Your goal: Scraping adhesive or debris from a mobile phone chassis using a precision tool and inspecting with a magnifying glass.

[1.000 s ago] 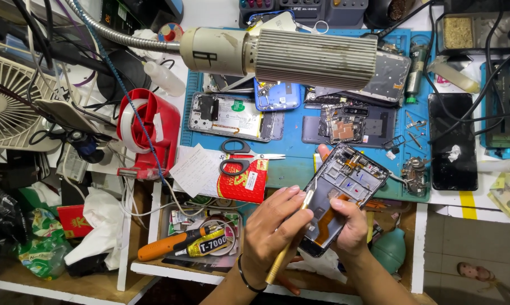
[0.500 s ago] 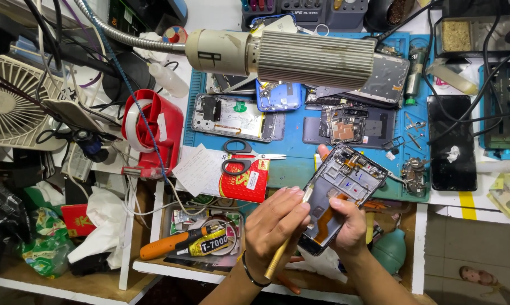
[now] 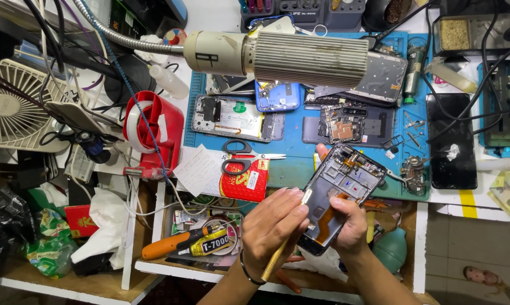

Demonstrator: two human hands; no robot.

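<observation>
My right hand [image 3: 349, 226] grips an opened phone [image 3: 345, 181] from below, tilted, with its bare inner frame and orange flex cable facing up. One fingertip shows above the phone's top edge. My left hand [image 3: 274, 223] pinches a thin tan pry stick [image 3: 280, 251] like a pen. The stick's tip rests on the phone's left edge. A dark band sits on my left wrist. Both hands hover over the front edge of the blue work mat [image 3: 291, 164].
A lamp head on a gooseneck [image 3: 300, 56] hangs over the mat. Several dismantled phones [image 3: 232, 116], scissors [image 3: 246, 155], a red box [image 3: 244, 181], loose screws and a black phone [image 3: 451, 141] lie around. Left: red tape dispenser [image 3: 153, 130], white fan [image 3: 12, 107], orange screwdriver [image 3: 170, 245], glue tube [image 3: 212, 244].
The hands stay in nearly the same pose on the phone. The view has shifted slightly; the stick's tip stays at the phone's left edge.
</observation>
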